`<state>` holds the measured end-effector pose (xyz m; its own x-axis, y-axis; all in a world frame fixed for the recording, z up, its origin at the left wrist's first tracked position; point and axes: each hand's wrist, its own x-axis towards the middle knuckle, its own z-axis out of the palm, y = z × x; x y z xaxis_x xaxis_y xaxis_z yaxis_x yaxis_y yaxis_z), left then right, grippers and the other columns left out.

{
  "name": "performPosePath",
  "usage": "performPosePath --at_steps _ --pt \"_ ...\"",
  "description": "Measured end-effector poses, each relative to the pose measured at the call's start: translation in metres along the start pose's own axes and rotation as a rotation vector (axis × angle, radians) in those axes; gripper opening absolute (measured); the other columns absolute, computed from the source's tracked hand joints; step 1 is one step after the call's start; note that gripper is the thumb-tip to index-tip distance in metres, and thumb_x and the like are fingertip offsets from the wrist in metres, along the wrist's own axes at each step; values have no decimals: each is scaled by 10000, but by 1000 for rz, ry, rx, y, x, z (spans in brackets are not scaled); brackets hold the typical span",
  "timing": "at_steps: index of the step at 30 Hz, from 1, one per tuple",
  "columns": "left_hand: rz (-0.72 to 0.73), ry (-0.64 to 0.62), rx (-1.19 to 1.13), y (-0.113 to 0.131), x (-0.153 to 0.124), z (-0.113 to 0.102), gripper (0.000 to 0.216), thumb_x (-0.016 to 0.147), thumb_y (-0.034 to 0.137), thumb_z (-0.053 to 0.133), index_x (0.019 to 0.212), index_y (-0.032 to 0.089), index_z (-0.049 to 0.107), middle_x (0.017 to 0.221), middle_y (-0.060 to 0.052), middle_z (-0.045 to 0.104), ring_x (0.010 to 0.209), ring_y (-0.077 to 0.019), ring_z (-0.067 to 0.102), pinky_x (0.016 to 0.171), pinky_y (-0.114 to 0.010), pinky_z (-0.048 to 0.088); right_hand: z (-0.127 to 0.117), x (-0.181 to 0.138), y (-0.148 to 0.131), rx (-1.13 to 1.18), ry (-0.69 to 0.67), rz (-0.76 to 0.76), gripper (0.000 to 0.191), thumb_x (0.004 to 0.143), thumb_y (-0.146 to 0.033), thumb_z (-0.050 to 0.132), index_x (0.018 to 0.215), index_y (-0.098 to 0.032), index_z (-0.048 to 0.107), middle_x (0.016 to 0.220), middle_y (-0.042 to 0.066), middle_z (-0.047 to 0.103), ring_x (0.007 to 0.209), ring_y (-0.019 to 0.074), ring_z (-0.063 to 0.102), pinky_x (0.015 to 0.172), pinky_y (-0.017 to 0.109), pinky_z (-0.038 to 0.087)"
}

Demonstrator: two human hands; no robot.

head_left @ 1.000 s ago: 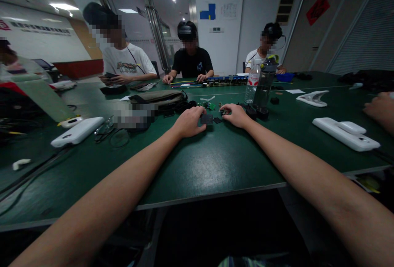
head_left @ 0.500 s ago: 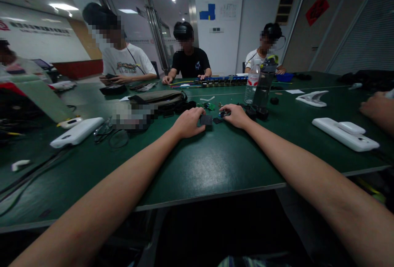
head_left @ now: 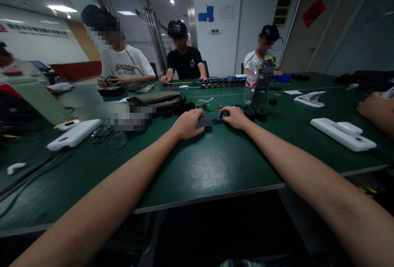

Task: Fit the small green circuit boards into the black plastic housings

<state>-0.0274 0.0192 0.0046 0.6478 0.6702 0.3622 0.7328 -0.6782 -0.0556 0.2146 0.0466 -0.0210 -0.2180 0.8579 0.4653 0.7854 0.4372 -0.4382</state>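
Both my arms stretch far out over the green table (head_left: 209, 168). My left hand (head_left: 186, 124) rests on the table with its fingers curled round a small dark square part (head_left: 205, 121). My right hand (head_left: 234, 117) lies just right of it, fingers pinched on a tiny component (head_left: 222, 115) with a bluish bit. A second small dark piece (head_left: 215, 122) lies on the table between the two hands. Small green circuit boards (head_left: 207, 106) lie just beyond my hands.
A water bottle (head_left: 250, 83) and a dark tumbler (head_left: 262, 88) stand right of my hands. White devices lie at the right (head_left: 341, 133) and left (head_left: 74, 134). A flat bag (head_left: 156, 99), glasses and cables sit left. Three people sit opposite; another person's hand (head_left: 374, 111) rests at far right.
The view has tilted slightly; my hands stay on the same small parts, with the right hand's pinch shifted a little toward the left hand.
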Motion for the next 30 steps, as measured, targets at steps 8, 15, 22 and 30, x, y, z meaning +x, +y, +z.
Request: performPosePath --at_steps 8,15,22,30 --pt "-9 -13 -9 0 0 1 321 823 356 565 1097 195 524 1079 -110 650 997 -278 627 893 -411 499 -3 0 -2 -15 -28 62 324 758 -140 719 1076 -154 778 833 35 726 753 164 634 763 266 464" --pt "-28 -32 -1 1 0 1 330 821 361 562 1103 190 534 1093 -117 654 1012 -288 633 892 -411 504 -5 -3 -6 -12 -52 63 401 736 -60 685 1118 -152 764 849 32 717 777 160 627 769 244 452" --pt "-34 -48 7 1 0 0 346 824 364 561 1118 183 532 1113 -124 652 1025 -295 630 906 -419 504 -3 -2 -3 -6 -22 34 375 708 -49 676 1051 -174 763 822 12 696 745 154 593 748 245 436" --pt "-44 -57 12 2 0 -1 361 827 366 562 1131 173 534 1110 -130 649 1018 -301 633 906 -425 509 -5 -3 -3 -1 -55 20 370 719 -88 692 1073 -174 757 874 24 703 777 160 599 773 253 442"
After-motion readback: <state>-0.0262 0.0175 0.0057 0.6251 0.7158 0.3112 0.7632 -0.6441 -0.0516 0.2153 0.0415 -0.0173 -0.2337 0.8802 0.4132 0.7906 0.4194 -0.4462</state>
